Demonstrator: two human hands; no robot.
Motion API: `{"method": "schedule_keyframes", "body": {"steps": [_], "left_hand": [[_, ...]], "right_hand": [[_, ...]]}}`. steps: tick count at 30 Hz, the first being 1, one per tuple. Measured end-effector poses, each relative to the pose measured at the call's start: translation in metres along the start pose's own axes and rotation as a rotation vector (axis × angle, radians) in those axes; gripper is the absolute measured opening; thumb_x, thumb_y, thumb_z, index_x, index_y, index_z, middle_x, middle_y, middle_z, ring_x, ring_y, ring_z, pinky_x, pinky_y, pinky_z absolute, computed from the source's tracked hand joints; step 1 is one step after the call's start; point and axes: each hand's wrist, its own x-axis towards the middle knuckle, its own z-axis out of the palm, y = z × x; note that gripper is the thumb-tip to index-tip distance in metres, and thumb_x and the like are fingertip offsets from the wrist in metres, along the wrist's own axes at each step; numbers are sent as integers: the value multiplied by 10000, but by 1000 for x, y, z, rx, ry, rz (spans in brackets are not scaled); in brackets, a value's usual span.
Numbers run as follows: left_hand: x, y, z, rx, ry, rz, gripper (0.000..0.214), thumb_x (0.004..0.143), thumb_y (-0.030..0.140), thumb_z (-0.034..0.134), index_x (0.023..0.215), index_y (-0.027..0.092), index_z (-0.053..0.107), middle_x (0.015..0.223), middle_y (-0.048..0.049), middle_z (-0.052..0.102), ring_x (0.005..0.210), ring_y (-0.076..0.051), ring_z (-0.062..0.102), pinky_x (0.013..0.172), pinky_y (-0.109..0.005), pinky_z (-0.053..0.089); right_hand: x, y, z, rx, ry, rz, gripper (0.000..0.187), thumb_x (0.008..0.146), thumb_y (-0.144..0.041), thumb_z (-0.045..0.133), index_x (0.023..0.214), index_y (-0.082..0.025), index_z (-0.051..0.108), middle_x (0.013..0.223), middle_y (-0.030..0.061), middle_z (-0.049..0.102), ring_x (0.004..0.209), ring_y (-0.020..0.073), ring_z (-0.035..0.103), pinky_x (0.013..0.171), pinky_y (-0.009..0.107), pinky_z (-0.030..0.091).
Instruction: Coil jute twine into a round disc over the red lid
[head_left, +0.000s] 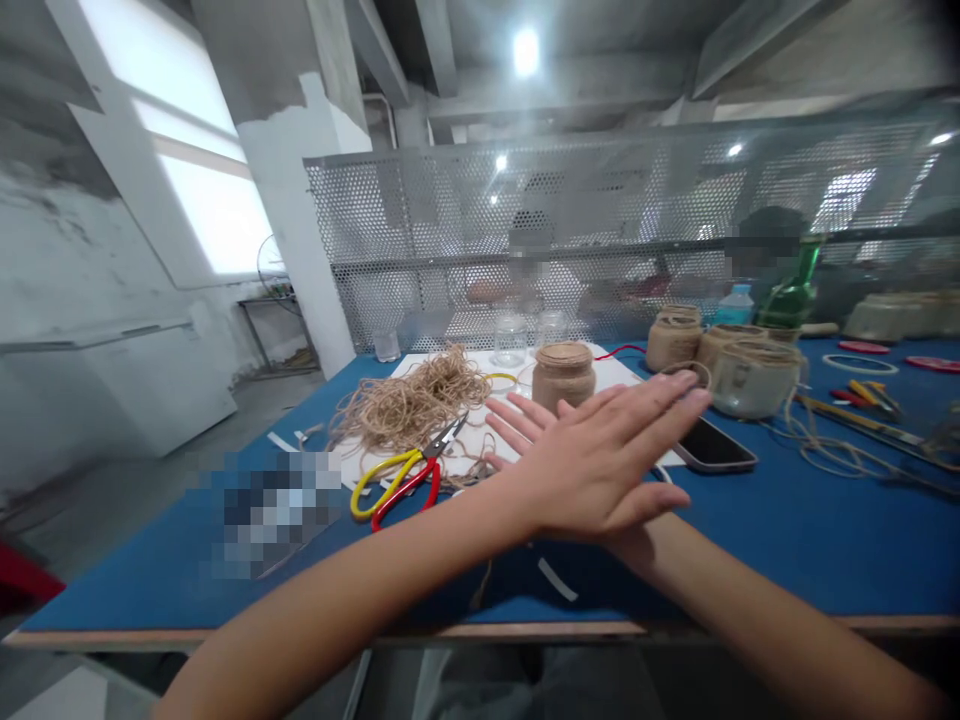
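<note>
My left hand (611, 462) reaches in from the left and lies across my right hand (519, 420), palm to palm. Fingers on both hands are stretched out, and I see nothing held; what lies between the palms is hidden. Much of the right hand is covered by the left. Just behind them stands a twine-wrapped jar (564, 378), its lower part hidden. To the left is a loose heap of jute twine (412, 400). Scissors (409, 472) with one yellow and one red handle lie slightly open in front of it.
Right of my hands are a phone (716, 445), a partly wrapped jar (756, 382), another wrapped jar (673, 338) and a green bottle (796, 290). Clear glass jars (510, 342) stand near a perforated metal screen (435, 220), with people beyond. A white strip (557, 580) lies on the blue tabletop (420, 590).
</note>
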Motion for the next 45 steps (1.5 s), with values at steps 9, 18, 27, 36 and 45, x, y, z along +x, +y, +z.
{"method": "schedule_keyframes", "body": {"steps": [9, 18, 27, 36, 45], "left_hand": [[-18, -32, -25, 80, 175, -294, 542, 894, 446, 77, 1298, 167, 309, 1344, -99, 352, 1273, -182, 243, 1065, -418, 62], [-43, -29, -30, -177, -71, -320, 301, 823, 315, 454, 1113, 235, 476, 1090, -43, 570, 1029, -188, 470, 1015, -420, 156], [-51, -35, -20, -190, 41, -482, 119, 787, 198, 475, 904, 188, 492, 877, -17, 583, 864, -161, 505, 944, -382, 273], [-55, -42, -28, -836, 150, -667, 88, 791, 218, 491, 736, 166, 446, 858, -29, 548, 813, -134, 514, 778, -284, 395], [-55, -47, -34, -1442, 478, -828, 121, 808, 247, 458, 727, 177, 402, 530, 64, 366, 447, -45, 374, 531, -197, 389]], "right_hand": [[12, -11, -26, 405, -330, 808, 222, 812, -261, 375, 901, -169, 557, 793, 50, 630, 641, 135, 589, 578, 267, 483], [28, -5, -30, 371, -224, 801, 241, 828, -301, 353, 862, -157, 543, 721, 57, 611, 617, 155, 565, 553, 281, 444], [23, -2, -33, -26, -547, 458, 196, 793, -366, 499, 909, -210, 524, 847, -2, 568, 771, 125, 524, 719, 281, 411], [38, -19, -48, -632, -868, 91, 143, 787, -324, 522, 762, -184, 525, 703, -3, 552, 658, 126, 512, 618, 258, 394], [58, -21, -76, -725, -602, 91, 204, 756, -356, 535, 690, -179, 614, 712, 33, 592, 702, 163, 540, 652, 301, 437]]}}
